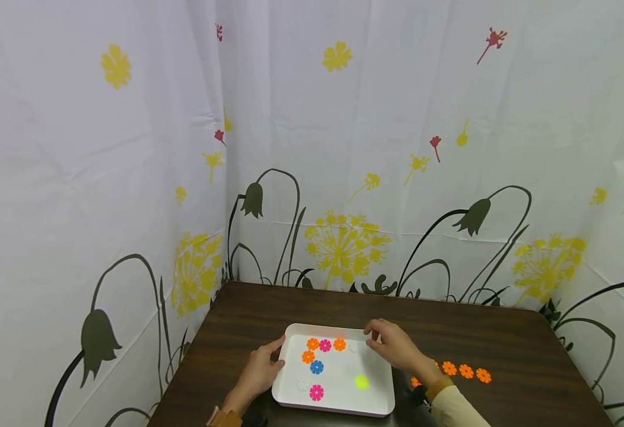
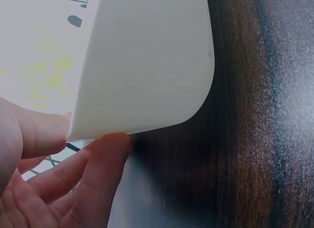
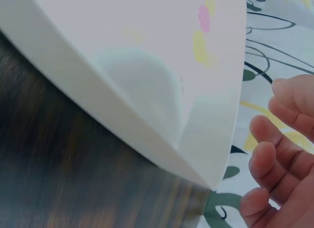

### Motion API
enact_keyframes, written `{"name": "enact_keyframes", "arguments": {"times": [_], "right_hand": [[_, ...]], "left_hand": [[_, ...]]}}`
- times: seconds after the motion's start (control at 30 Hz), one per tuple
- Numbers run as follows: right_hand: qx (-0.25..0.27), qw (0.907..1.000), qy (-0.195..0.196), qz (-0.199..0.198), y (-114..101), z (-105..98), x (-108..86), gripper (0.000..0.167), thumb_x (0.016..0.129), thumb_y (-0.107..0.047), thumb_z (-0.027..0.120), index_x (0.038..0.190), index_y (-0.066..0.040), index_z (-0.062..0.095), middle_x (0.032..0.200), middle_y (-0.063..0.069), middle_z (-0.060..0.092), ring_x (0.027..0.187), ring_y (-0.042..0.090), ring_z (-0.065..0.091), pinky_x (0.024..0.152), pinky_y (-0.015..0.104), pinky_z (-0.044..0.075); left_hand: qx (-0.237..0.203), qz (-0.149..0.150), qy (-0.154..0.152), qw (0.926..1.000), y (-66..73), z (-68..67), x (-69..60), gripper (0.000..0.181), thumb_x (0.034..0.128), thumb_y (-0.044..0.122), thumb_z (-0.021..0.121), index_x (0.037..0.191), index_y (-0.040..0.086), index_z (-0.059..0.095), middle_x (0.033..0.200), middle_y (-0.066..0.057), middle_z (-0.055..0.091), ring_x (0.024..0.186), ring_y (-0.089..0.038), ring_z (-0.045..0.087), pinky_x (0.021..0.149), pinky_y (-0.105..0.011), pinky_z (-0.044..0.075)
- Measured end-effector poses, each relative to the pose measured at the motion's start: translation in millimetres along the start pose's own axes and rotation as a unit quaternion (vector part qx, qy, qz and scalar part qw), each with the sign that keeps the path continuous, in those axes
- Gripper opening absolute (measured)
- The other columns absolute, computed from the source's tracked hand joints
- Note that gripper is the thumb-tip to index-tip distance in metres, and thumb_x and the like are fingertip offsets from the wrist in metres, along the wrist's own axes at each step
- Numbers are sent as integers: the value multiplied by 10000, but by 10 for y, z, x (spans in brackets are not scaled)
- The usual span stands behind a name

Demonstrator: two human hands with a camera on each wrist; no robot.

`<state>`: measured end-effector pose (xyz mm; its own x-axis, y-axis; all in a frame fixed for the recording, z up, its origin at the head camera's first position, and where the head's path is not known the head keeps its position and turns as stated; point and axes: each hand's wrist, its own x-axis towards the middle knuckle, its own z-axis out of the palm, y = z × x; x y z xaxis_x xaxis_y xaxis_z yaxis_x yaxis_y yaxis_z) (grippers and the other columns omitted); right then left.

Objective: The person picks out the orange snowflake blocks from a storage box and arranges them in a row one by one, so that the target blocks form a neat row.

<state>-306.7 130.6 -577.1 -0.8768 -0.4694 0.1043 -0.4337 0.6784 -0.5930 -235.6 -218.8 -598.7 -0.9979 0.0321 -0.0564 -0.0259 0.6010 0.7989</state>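
Note:
A white rectangular tray (image 1: 338,367) lies in front of the person in the head view. My left hand (image 1: 259,369) grips its left rim, and in the left wrist view the thumb and fingers (image 2: 105,159) pinch the edge. Notched flower-shaped discs sit in the tray: several orange and pink ones, a blue disc (image 1: 317,367), a yellow disc (image 1: 362,382), and faint clear ones, such as the clear disc (image 1: 302,385). Near the far right corner is my right hand (image 1: 392,344), fingers loosely bent. The right wrist view shows these fingers (image 3: 262,156) apart from the rim, holding nothing visible.
More orange discs (image 1: 466,372) lie in a row on the dark wooden table (image 1: 525,356), right of the tray, some partly hidden behind the right forearm. A white curtain (image 1: 301,118) printed with flowers hangs behind the table and at both sides.

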Motion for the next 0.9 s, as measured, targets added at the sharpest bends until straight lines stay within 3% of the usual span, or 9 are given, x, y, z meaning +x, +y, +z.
{"name": "enact_keyframes", "arguments": {"times": [0.27,0.9], "right_hand": [[-15,9998,-194,23,-8,66,68,157,974,-134,747,1128,-122,722,902,-80,598,779,114,528,677,252,475],[138,9992,-100,-373,-75,181,188,160,980,-129,736,1133,-86,724,897,-71,602,763,91,525,665,248,470]], "left_hand": [[10,-17,-19,10000,-28,43,28,575,937,-65,707,1492,-52,554,1325,-318,674,918,-224,724,744,-365,632],[53,-122,40,9999,7,11,4,579,935,-68,709,1493,-51,554,1313,-315,678,951,-253,729,793,-427,639]]}}
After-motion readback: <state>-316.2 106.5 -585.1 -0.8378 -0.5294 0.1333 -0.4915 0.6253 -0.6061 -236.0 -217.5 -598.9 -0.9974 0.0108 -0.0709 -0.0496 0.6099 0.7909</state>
